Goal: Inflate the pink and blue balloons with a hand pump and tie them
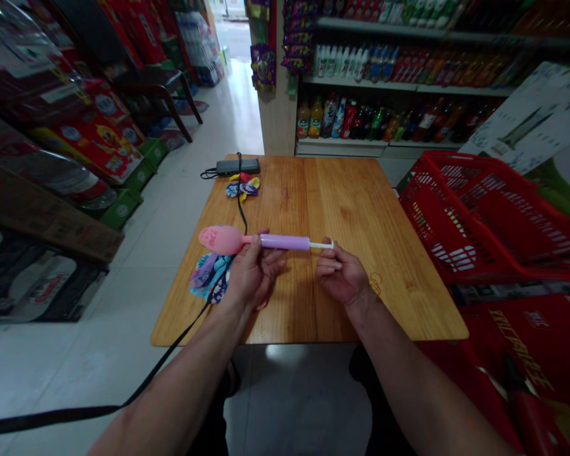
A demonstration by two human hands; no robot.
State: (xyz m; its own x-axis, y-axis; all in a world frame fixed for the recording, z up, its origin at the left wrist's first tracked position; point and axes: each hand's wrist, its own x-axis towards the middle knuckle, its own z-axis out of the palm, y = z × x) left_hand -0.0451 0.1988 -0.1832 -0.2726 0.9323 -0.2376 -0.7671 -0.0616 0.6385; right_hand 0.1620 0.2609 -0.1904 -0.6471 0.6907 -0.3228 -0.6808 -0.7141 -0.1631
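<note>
A purple balloon pump (285, 242) lies level across the space between my hands, above the wooden table (332, 209). On its left end sits a partly inflated pink balloon (221, 240). My left hand (254, 272) is closed around the pump's nozzle end, with the thumb over the balloon's neck. The white plunger rod (320, 245) sticks out at the right, and my right hand (341, 272) grips its end. Under the balloon, left of my left hand, lies a pile of uninflated balloons (209, 275) in blue and purple. Several yellow rubber bands (375, 282) lie right of my right hand.
A grey power bank (237, 166) with a black cable and a small bunch of coloured balloons (243, 186) lie at the table's far left. Red shopping baskets (456, 221) stand at the right. Drink shelves (399, 85) are behind; stacked cartons (95, 139) line the left.
</note>
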